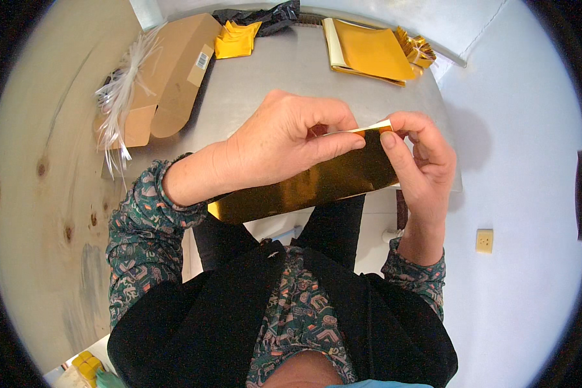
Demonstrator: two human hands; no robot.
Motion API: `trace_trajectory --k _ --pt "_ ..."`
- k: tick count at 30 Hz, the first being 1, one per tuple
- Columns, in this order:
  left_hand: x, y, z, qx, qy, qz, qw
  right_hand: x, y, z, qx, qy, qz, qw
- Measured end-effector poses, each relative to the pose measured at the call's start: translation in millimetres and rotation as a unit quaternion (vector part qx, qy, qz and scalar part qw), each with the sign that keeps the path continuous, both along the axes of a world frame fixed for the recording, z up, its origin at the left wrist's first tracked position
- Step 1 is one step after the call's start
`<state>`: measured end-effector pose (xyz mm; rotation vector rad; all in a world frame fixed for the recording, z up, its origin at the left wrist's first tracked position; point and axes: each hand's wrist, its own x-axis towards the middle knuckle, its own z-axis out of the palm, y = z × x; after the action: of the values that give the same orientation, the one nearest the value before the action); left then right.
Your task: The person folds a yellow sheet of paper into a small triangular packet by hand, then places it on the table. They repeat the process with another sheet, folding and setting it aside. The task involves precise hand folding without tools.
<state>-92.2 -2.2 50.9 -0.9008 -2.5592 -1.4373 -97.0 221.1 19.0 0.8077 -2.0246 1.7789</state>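
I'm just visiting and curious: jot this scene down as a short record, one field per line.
Held: gold sheet, shiny, a white strip showing at its upper edge
Left hand: grip between thumb and finger on that edge
Right hand: similar grip, near the sheet's right end
Surface: grey table
Far left: cardboard box, white strands
Far middle: yellow-gold pieces, black plastic
Far right: gold stack

From my end I see a blk sleeveless vest (pixel 197 323), open in front over a dk grn shirt (pixel 297 310) w/ pink & pale motifs; long sleeves (pixel 145 236) match; blk trousers (pixel 335 227).
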Motion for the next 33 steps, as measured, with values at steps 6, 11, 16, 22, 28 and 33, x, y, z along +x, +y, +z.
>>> trace_trajectory --k 6,11,16,22,28,33 --pt "3 -5 -1 -0.017 0.027 -0.015 0.999 4 -6 0 -0.015 0.007 0.004 1.0" --pt "1 -5 -4 -0.03 0.054 -0.02 0.998 5 -5 -2 -0.018 -0.006 0.005 1.0" --pt "-5 1 -9 -0.008 0.077 -0.026 0.997 1 -3 -4 -0.021 -0.004 0.002 1.0" --pt "-4 2 -10 -0.004 0.087 -0.021 0.996 2 -3 -4 -0.027 -0.007 -0.005 1.0" --pt "-5 4 -10 -0.011 0.075 -0.013 0.997 2 -1 -5 -0.038 -0.018 -0.004 0.999" --pt "-9 2 -13 -0.062 0.108 -0.016 0.992 -5 3 -12 -0.033 -0.007 -0.046 0.998"
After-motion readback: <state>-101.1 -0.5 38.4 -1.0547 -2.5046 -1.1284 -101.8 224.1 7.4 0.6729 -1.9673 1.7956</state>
